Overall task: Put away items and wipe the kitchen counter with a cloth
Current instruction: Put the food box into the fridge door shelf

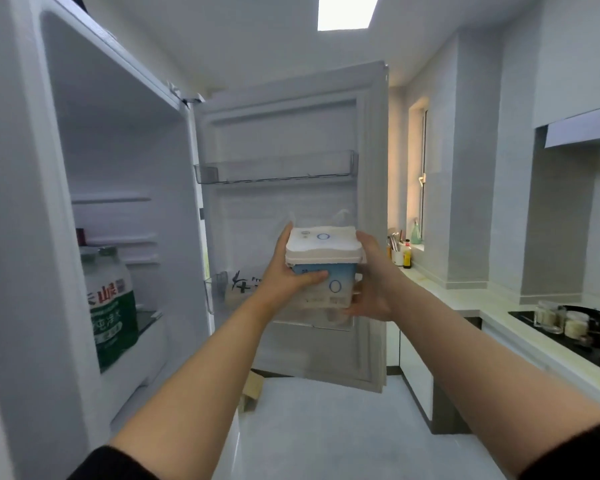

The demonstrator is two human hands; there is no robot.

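A: Fridge (125, 161) is seen open, door (291, 140) swung wide. A large green-labelled bottle (110, 306) is stored inside.

B: Noted. The white tub (321, 268) is held before the door, clamped between left hand (291, 275) and right hand (371, 289).

The open fridge (42, 202) holds a large green-labelled water jug (110, 306) on its lower shelf, at the front edge. The door's (291, 133) upper bin (274, 171) is clear plastic. Along the right wall, the pale counter (465, 299) carries a utensil holder (397, 252) and bottle (407, 254) at its far end, with jars (568, 323) on the black hob (548, 336) nearer.
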